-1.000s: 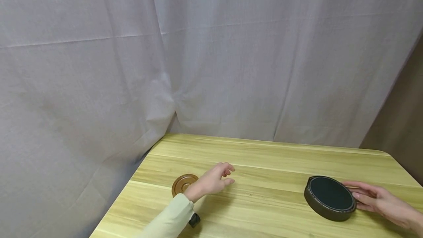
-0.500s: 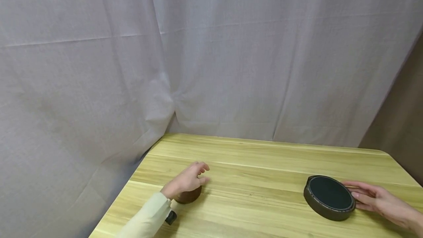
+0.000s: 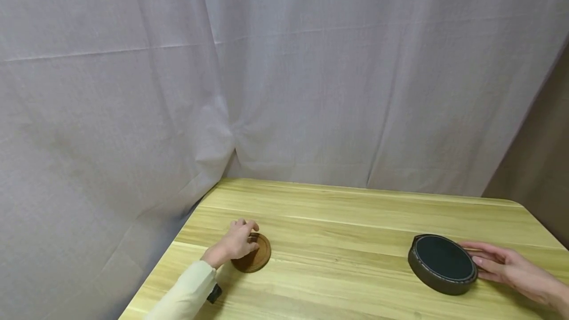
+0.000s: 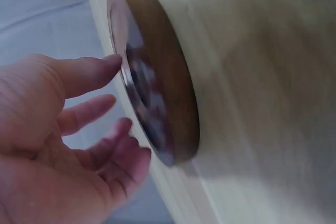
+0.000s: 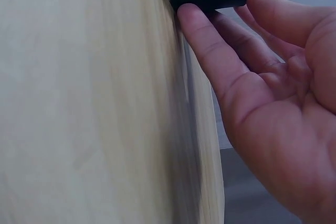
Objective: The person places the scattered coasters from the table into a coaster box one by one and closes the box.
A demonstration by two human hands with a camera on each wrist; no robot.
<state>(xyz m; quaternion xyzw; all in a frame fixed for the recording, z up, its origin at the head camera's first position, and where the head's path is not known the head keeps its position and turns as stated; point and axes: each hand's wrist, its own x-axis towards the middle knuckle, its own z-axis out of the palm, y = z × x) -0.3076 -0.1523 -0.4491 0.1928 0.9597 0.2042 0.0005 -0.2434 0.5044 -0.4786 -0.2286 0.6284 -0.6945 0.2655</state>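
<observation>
A round brown disc (image 3: pixel 262 256), with a glossy ringed top in the left wrist view, lies flat on the table at the left. My left hand (image 3: pixel 237 241) is over its left part, fingers loosely bent. In the left wrist view the thumb tip overlaps the disc's near rim (image 4: pixel 157 77), while the other fingers are spread apart below it. At the right is a low, round dark object (image 3: pixel 444 260) with a flat black top, brown side and small point at its upper left. My right hand (image 3: pixel 511 270) touches its right side with nearly straight fingers.
Both things are on a light wood-grain table (image 3: pixel 338 280). Behind and left of it hangs a grey curtain (image 3: pixel 302 88); a brown surface (image 3: pixel 538 172) is at the far right. A small black device (image 3: pixel 214 294) is at the left wrist, below a pale sleeve (image 3: pixel 191 285).
My left hand has moved left, from beyond the brown disc to above it, and the fingers have come down toward the disc. The right hand and dark object have stayed almost still.
</observation>
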